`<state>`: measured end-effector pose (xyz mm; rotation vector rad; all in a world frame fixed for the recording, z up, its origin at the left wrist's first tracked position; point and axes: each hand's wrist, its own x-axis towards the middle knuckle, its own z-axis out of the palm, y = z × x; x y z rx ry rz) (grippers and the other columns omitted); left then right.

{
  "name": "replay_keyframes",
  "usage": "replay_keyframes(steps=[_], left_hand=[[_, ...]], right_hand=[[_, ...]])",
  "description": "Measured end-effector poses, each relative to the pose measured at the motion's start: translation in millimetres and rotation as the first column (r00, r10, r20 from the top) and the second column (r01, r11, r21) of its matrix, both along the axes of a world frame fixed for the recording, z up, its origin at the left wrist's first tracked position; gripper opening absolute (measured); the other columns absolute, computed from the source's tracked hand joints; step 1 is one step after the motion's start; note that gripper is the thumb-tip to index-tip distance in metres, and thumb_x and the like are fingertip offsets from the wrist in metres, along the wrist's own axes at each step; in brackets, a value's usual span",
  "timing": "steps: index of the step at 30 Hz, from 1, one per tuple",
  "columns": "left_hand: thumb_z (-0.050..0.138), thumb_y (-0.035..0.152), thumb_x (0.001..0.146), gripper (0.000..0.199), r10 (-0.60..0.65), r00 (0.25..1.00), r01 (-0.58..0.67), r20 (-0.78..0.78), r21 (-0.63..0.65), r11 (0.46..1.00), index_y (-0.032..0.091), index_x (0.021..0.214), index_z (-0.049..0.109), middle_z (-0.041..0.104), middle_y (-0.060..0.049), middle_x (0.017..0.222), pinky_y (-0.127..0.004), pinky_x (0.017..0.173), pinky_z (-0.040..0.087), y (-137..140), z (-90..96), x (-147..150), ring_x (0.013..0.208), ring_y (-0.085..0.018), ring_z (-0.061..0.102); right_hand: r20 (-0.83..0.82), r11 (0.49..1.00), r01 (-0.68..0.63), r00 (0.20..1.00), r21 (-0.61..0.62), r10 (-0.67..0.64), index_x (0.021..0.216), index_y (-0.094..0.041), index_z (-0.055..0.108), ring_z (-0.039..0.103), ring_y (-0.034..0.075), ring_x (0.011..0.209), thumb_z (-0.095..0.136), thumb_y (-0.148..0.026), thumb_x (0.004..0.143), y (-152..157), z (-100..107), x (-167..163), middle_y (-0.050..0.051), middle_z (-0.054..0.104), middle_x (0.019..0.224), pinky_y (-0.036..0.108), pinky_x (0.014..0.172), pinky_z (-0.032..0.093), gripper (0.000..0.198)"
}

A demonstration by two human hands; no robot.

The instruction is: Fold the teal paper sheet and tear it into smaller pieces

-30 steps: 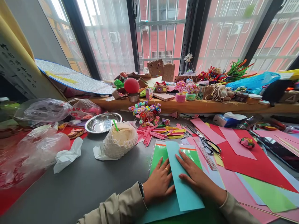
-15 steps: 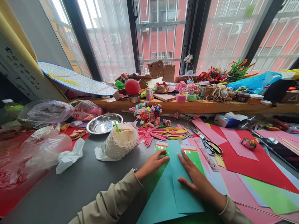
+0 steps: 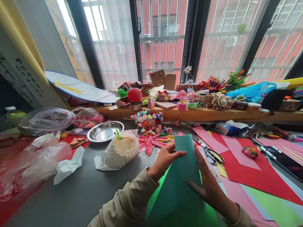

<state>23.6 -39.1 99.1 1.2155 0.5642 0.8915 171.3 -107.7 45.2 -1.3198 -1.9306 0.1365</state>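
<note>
Both my hands hold a folded teal paper sheet [image 3: 183, 176], lifted off the desk and tilted up toward me. My left hand [image 3: 165, 159] grips its left edge near the top, thumb across the front. My right hand [image 3: 210, 187] holds the right edge lower down, fingers spread on the sheet. Under it lies a bright green sheet [image 3: 158, 189]. Scissors [image 3: 209, 151] and a ruler [image 3: 211, 168] lie just right of my hands.
A coconut with a green straw in white foam netting [image 3: 121, 148] stands to the left, with a metal dish [image 3: 104, 130], crumpled tissue [image 3: 68, 164] and plastic bags [image 3: 35, 160] beyond. Red [image 3: 251, 171] and pink paper cover the right. Craft flowers [image 3: 148, 118] crowd the wooden sill [image 3: 203, 115].
The teal sheet lay flat under both palms; now it is raised off the desk and held up between both hands. My left hand moved from its surface to its left edge.
</note>
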Motion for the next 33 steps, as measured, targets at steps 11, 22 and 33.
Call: replay_keyframes(steps=[11,22,33], left_hand=[[0.059,0.024,0.07,0.027,0.334,0.943,-0.267,-0.002,0.596,0.757,0.021,0.097,0.06,0.064,0.0,0.091,-0.024,0.069,0.047,-21.3,63.8,2.4,0.079,-0.016,0.059],[0.048,0.022,0.079,0.027,0.155,0.977,0.032,-0.146,0.82,0.572,0.028,0.104,0.056,0.062,0.004,0.097,-0.023,0.076,0.046,-26.0,67.4,-3.4,0.09,-0.015,0.057],[0.05,0.023,0.078,0.021,0.181,0.945,0.135,-0.272,0.83,0.542,0.024,0.095,0.061,0.065,0.002,0.082,-0.021,0.065,0.047,-34.9,70.1,-6.7,0.072,-0.014,0.059]], right_hand=[[-0.025,0.898,-0.088,0.994,0.432,0.109,0.132,-0.021,-0.014,0.0,0.028,0.126,0.051,-0.033,0.076,28.7,62.9,-15.8,0.004,-0.011,0.14,0.047,0.097,0.027,0.086],[-0.556,0.92,-0.275,0.734,0.28,0.389,0.101,-0.027,0.059,0.045,0.023,0.107,0.036,-0.039,0.083,9.8,111.7,11.2,0.004,0.056,0.11,0.037,0.085,0.042,0.031],[-0.513,0.865,-0.381,0.697,0.325,0.5,0.084,-0.024,0.062,0.055,0.02,0.08,0.051,-0.037,0.076,-1.5,117.0,14.1,0.003,0.061,0.077,0.037,0.078,0.043,0.019]])
